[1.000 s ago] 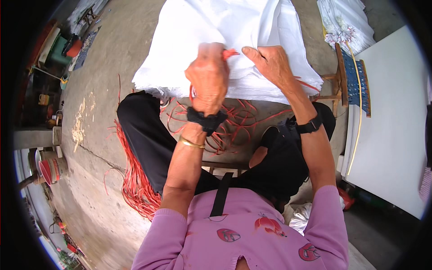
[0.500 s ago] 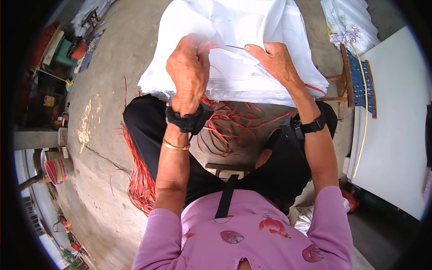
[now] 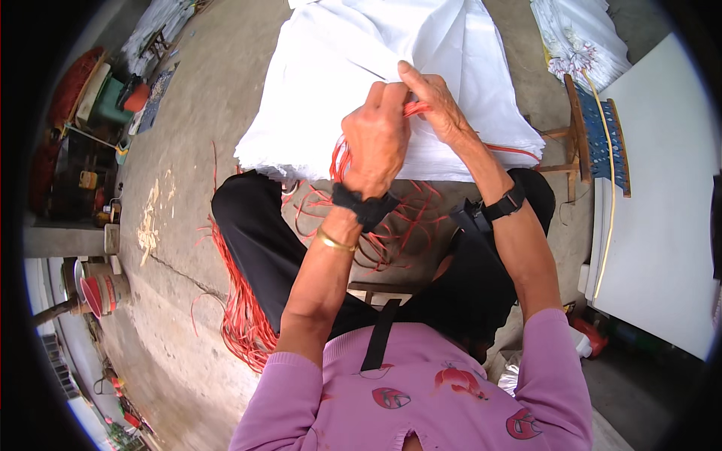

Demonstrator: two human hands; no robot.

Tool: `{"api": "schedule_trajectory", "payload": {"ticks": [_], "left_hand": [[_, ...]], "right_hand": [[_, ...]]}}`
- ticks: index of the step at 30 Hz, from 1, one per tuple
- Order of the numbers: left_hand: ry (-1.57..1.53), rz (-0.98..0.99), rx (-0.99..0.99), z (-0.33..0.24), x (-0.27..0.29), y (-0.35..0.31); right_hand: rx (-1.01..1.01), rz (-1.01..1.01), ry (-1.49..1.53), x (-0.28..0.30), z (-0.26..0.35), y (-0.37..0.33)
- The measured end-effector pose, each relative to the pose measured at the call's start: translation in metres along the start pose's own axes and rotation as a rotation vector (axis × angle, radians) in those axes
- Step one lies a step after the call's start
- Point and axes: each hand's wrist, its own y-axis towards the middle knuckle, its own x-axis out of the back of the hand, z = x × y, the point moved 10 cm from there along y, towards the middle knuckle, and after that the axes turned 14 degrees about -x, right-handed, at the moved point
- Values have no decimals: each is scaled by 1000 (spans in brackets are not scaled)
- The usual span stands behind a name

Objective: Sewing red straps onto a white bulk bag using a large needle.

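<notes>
My left hand [image 3: 376, 135] is closed around a bundle of red plastic strings [image 3: 416, 109], some of which hang down past its wrist side. Pressed up against it, my right hand [image 3: 442, 113] has its thumb raised and its fingers curled at the bundle's other end. A thin dark needle-like rod [image 3: 368, 69] sticks out up and left from between the hands; its rear end is hidden. Both hands are over the near part of a stack of white woven sacks [image 3: 301, 98]. One red string [image 3: 513, 151] lies along the stack's right front edge.
More red strings [image 3: 242, 316] hang beside my left knee, and others dangle between my legs. At the right stand a wooden-framed seat with blue webbing [image 3: 599, 135] and a large white panel [image 3: 669, 203]. Another white sack pile [image 3: 579, 37] lies at the back right.
My left hand has moved right and slightly down, meeting my right hand, which has shifted slightly left. The rod now points up and left, and the red bundle spans both hands.
</notes>
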Motion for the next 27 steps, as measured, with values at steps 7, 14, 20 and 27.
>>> {"api": "schedule_trajectory", "payload": {"ticks": [7, 14, 20, 27], "left_hand": [[374, 82, 200, 62, 48, -18], [231, 98, 92, 56, 50, -7], [96, 158, 23, 53, 26, 9], [245, 36, 89, 58, 54, -4]], "right_hand": [[65, -87, -98, 8, -2, 9], [553, -320, -883, -9, 44, -22], [708, -218, -1052, -38, 76, -23], [540, -298, -699, -21, 69, -9]]}}
